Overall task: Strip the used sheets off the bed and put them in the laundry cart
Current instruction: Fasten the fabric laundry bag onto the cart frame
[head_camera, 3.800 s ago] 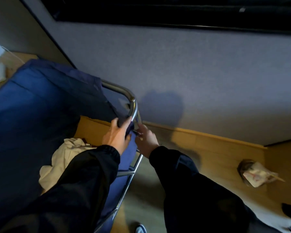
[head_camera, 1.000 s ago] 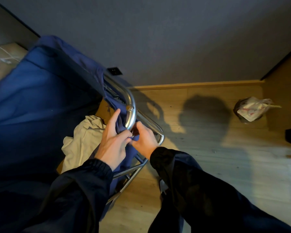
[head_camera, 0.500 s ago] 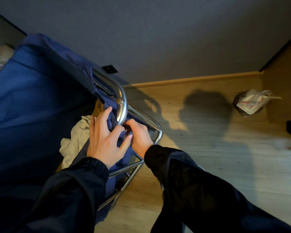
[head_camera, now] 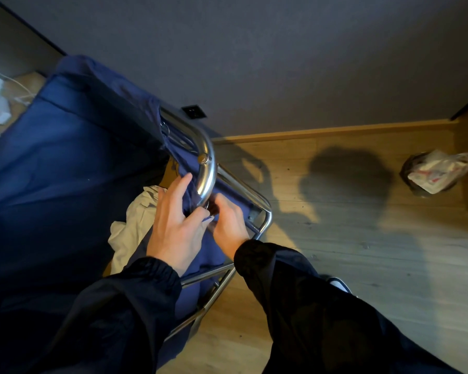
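The laundry cart has a blue fabric bag (head_camera: 65,157) hung on a chrome tube frame (head_camera: 208,168). A crumpled off-white sheet (head_camera: 135,225) lies at the bottom of the bag. My left hand (head_camera: 176,225) pinches the blue bag fabric just below the curved chrome corner, thumb against fingers. My right hand (head_camera: 227,222) is on the outer side of the same corner, its fingers curled at a small ring or clip under the tube; the fingertips are hidden. The two hands touch each other.
A grey wall with a dark socket (head_camera: 193,112) stands just behind the cart. The wooden floor (head_camera: 349,238) spreads to the right. A small bin lined with a white bag (head_camera: 432,174) stands at the far right. My shoe (head_camera: 339,284) shows below my right sleeve.
Both hands stay at the cart's chrome corner; the left fingers have shifted slightly on the blue fabric. The view has drifted a little, and the cart has not moved.
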### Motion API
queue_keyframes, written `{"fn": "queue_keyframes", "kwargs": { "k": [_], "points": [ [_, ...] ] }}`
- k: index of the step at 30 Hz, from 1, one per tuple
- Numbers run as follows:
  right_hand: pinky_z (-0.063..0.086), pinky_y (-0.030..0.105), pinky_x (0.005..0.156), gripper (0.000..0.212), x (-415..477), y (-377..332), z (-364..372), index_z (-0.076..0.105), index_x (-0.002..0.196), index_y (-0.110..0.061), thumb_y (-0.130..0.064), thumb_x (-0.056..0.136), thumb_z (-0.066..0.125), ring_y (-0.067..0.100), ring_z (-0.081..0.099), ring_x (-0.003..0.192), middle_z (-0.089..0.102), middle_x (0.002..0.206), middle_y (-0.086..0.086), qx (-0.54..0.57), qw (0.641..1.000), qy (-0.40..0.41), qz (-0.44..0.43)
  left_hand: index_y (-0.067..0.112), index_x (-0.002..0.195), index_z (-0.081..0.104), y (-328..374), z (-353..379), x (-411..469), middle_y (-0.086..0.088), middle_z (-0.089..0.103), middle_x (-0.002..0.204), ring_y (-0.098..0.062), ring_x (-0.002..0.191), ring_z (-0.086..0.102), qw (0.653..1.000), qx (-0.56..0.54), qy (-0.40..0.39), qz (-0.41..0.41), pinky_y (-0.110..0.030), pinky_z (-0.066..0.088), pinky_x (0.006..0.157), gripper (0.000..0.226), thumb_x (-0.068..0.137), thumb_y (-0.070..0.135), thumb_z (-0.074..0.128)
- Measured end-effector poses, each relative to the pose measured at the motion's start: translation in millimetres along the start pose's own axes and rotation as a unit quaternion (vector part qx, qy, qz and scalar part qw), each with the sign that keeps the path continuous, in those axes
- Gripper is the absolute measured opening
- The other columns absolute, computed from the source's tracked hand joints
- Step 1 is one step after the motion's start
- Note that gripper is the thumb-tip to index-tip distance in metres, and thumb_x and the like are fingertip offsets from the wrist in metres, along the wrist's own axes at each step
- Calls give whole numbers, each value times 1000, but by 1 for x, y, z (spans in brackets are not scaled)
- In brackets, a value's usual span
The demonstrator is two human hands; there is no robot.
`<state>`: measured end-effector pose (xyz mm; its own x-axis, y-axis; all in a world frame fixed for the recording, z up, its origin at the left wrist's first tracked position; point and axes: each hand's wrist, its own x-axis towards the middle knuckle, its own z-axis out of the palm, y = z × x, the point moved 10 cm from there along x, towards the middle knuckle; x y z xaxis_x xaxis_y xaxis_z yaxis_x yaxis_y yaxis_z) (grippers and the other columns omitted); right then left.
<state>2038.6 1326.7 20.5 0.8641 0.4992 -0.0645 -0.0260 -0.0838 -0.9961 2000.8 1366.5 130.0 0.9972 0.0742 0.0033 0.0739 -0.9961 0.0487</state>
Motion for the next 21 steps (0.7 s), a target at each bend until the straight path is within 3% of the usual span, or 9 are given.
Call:
{"fn": "queue_keyframes", "kwargs": {
  "k": [3,6,8,10,13,15,17,19,21],
  "points": [
    [50,41,86,35,2,-1,2,58,117,-9,-11,83,65,22,61,99,64,107,8,-9,1000,0,-26,1,79,66,4,-8,2,-22,35,142,-42,132,35,1000,17,17,17,-36,8,119,10,77,9,72],
    [48,29,81,29,4,-5,-1,59,112,-8,-12,85,66,12,56,91,62,100,4,-15,999,-1,-52,2,77,64,4,-8,4,-21,34,143,-39,136,31,1000,-2,14,11,-58,30,109,16,80,16,71],
    [44,24,75,27,8,-12,-7,61,108,-8,-13,83,70,9,53,84,58,91,1,-36,996,-1,-86,3,75,63,5,-11,5,-22,33,143,-38,136,31,1000,-3,23,12,-57,37,103,20,80,21,72],
    [48,28,72,31,11,-21,-13,63,107,-7,-16,80,73,12,57,81,59,87,3,-62,990,0,-126,4,74,63,4,-11,7,-24,32,142,-39,136,30,999,-4,31,17,-55,36,104,21,79,22,73],
    [51,36,67,33,12,-29,-20,66,102,-5,-29,80,69,16,59,77,60,82,5,-76,983,12,-165,3,76,65,2,-11,9,-24,30,141,-41,135,31,1000,-15,23,5,-40,15,118,19,77,17,77],
    [50,37,67,40,11,-31,-22,66,100,-2,-37,81,64,18,60,77,62,83,6,-83,981,17,-176,2,77,66,1,-12,8,-23,29,142,-40,136,28,999,-23,26,-3,-29,1,119,16,76,14,77],
    [50,36,67,42,10,-30,-23,66,100,-1,-38,82,66,20,61,77,62,84,6,-91,979,15,-184,3,81,66,0,-10,4,-20,25,146,-39,137,25,999,-26,16,-13,-23,-1,117,12,77,11,75],
    [48,33,67,39,9,-27,-24,66,101,0,-33,80,72,19,60,77,62,84,6,-97,978,15,-182,6,98,67,-4,-8,0,-12,19,152,-25,142,16,999,-30,25,-18,-27,7,117,20,81,13,73],
    [48,31,68,39,6,-26,-25,66,105,-1,-30,80,74,17,60,78,62,86,5,-93,980,13,-174,19,137,47,-6,-15,-2,0,16,156,-1,138,9,997,-42,45,-41,-30,15,116,56,85,22,69]
  ]
}}
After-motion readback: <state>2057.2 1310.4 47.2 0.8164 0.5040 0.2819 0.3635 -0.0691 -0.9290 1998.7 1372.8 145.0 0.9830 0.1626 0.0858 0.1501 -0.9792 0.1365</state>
